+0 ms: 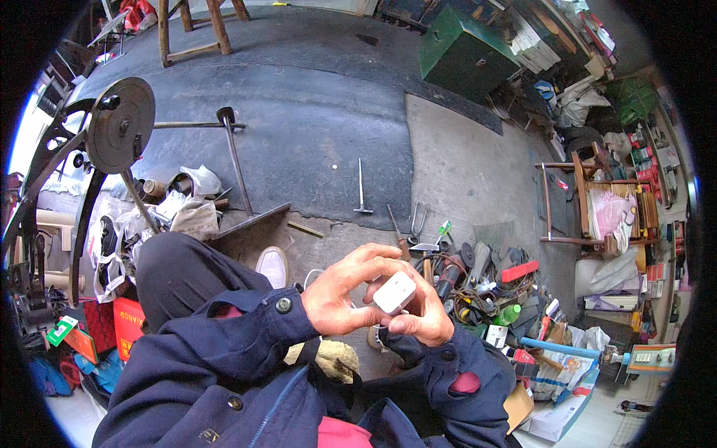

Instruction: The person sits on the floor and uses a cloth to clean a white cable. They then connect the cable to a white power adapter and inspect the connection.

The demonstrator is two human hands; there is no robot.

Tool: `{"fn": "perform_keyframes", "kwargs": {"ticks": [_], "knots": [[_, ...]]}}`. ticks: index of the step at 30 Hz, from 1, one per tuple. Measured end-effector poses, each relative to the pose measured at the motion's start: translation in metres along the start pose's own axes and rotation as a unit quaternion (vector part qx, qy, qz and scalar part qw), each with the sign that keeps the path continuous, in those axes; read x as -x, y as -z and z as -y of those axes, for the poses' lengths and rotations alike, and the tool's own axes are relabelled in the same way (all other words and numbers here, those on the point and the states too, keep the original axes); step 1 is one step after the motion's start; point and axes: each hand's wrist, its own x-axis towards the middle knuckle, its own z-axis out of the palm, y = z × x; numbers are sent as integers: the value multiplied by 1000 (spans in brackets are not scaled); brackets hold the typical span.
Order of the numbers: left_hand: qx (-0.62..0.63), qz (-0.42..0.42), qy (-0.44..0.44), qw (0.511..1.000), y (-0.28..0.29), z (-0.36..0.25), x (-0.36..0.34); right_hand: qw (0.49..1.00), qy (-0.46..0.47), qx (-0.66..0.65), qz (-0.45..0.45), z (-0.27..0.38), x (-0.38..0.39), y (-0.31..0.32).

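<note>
Both of my hands meet around a small white block (394, 293) with rounded corners, held up in front of my lap. Its kind is hard to make out; it looks like a little plastic case or adapter. From the left, my left hand (342, 293) curls its fingers over the far side of the block, thumb along the near side. My right hand (429, 313) grips it from the right, with the thumb bent under its near edge. Some fingertips are hidden behind the block. Below my hands a white shoe (272, 266) shows on the floor.
A black machine with a big wheel (122, 123) stands at left. Ahead lie a T-shaped metal tool (362, 196) and pincers (418, 222). To the right are heaped tools (472, 272), a green bottle (508, 314) and a wooden chair (579, 187). A green chest (463, 56) stands farther off.
</note>
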Motion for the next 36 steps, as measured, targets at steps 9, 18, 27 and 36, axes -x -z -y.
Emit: {"fn": "perform_keyframes", "kwargs": {"ticks": [9,18,27,36], "knots": [[68,-39,88,993,0,-2,3,1000,15,-16,5,3,0,1],[304,-86,193,929,0,13,4,997,-6,60,-55,3,1,0],[373,-196,166,891,1,12,-1,960,102,113,-233,-14,-7,7],[56,-136,103,984,-11,9,4,967,48,120,-218,3,3,3]]}}
